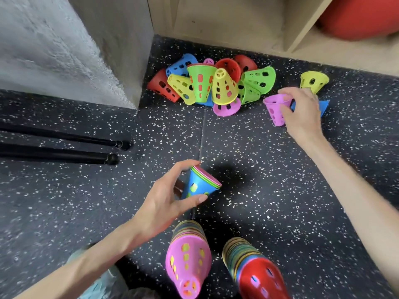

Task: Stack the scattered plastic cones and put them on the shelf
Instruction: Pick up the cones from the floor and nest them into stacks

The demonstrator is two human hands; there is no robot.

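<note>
Two grips busy at once. Right hand (302,114), right of centre, has fingers curled round a pink cone (275,108), held wide mouth up, just off the floor (86,190) or touching it, can't tell. Judging by that, it's being picked to feed the stack. Left hand (166,198), mid-frame, clamps thumb and fingers on a short stack (199,184), blue cone outermost w/ green and pink rims showing, tilted so its wide end faces up-right toward the right hand; prob. angled that way to receive the pink one.

Beside the right hand: a yellow cone (313,82) and a blue one (322,106) partly hidden behind the wrist. Loose pile (211,83) of red, blue, green, yellow, pink cones sits upper centre, against the shelf (216,24) base. Shelf fills top of frame; red object (362,16) inside, upper right.

Bottom centre: two long finished stacks, pink-ended (187,260) and red-ended (259,275), lying near the body, likely parked until carried over. Two black poles (64,145) at left.
</note>
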